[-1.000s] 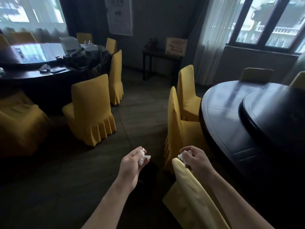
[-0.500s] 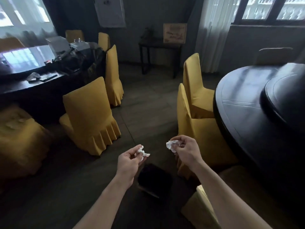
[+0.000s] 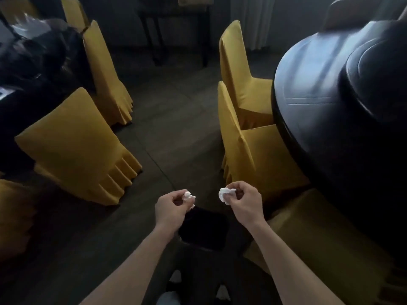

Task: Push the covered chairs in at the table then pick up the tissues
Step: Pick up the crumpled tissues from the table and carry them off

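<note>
My left hand (image 3: 170,209) pinches a small crumpled white tissue (image 3: 189,196) between thumb and fingers. My right hand (image 3: 244,202) holds a second crumpled white tissue (image 3: 225,193). Both hands hover over a dark bin (image 3: 203,231) on the floor. Two yellow covered chairs (image 3: 248,148) (image 3: 239,69) stand tucked against the dark round table (image 3: 308,91) on the right. A third yellow covered chair (image 3: 326,234) sits at the table's near side, below my right forearm.
On the left, yellow covered chairs (image 3: 74,148) (image 3: 105,71) stand around another dark table (image 3: 13,84) with a black bag and clutter. A small dark side table (image 3: 176,29) stands at the far wall. Bare dark floor (image 3: 171,111) runs between the two tables.
The view tilted down and moved forward, so the bin now lies right under my hands. My right hand left the near chair's back. Both hands keep their tissues and came closer together.
</note>
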